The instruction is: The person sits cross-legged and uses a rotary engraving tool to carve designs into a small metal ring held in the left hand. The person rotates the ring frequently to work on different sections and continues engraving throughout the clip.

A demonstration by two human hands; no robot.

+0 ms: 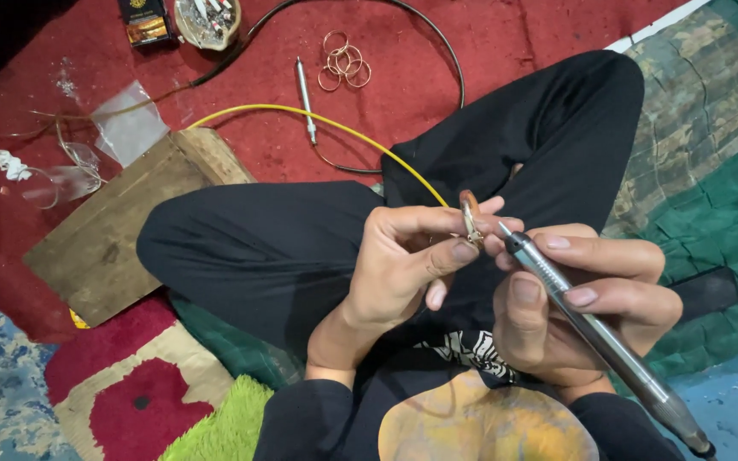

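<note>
Two hands meeting over crossed legs in black trousers [284, 248], seated on the floor. Left hand [403, 256] pinching a small ring [471, 218] between thumb and fingertips, lifting it clear of the lap, likely for steadiness and a close look. Right hand [574, 299] wrapping closed around a slim silver rotary handpiece [591, 329], pen-fashion, aiming its fine tip right at the ring; touching or just short of it, impossible telling. Lying well apart on the red carpet [506, 34]: a cluster of thin metal rings [343, 61], a second silver handpiece [305, 98], a yellow cable [301, 115], and a wooden board [121, 230]. Being cut off at the lower right edge: the handpiece's tail end. Blurring too much for identifying: the ring's detail, the clear plastic scraps [130, 128], and the small dish [207, 21] at the top edge.
</note>
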